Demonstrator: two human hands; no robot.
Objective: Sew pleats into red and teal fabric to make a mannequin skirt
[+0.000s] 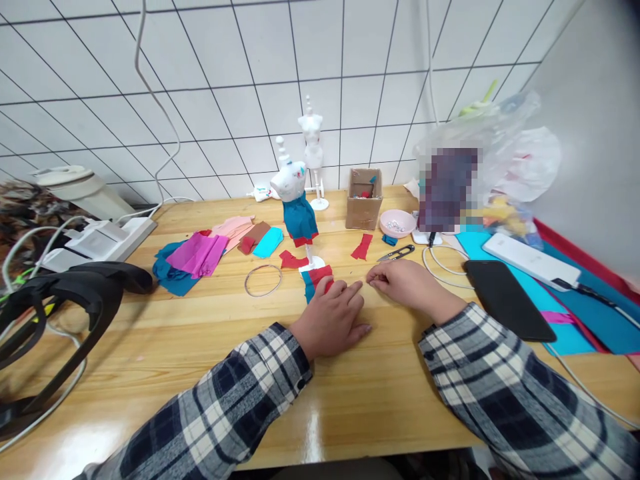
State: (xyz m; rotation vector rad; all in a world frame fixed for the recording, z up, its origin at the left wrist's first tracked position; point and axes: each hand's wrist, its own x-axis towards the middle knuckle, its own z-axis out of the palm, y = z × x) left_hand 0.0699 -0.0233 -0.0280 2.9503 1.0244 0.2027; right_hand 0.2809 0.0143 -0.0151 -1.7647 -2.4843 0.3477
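My left hand (333, 317) lies spread on the table, its fingers over a red fabric piece (320, 273) and a teal fabric piece (309, 287); part of both is hidden beneath it. To its right, my right hand (405, 283) has its fingers pinched together near the tabletop; anything held in them is too small to make out. Thread snips (397, 253) lie just beyond that hand. Behind the left hand stands a small white dress form (293, 180) wearing a teal skirt (300, 217) with a red hem.
A metal hoop (263, 280) and fabric scraps (200, 257) lie leftward. At the back are a second dress form (313, 137), a cardboard box (364, 207) and a pink bowl (398, 223). A phone (507, 300) lies right, a black headset (75, 333) left.
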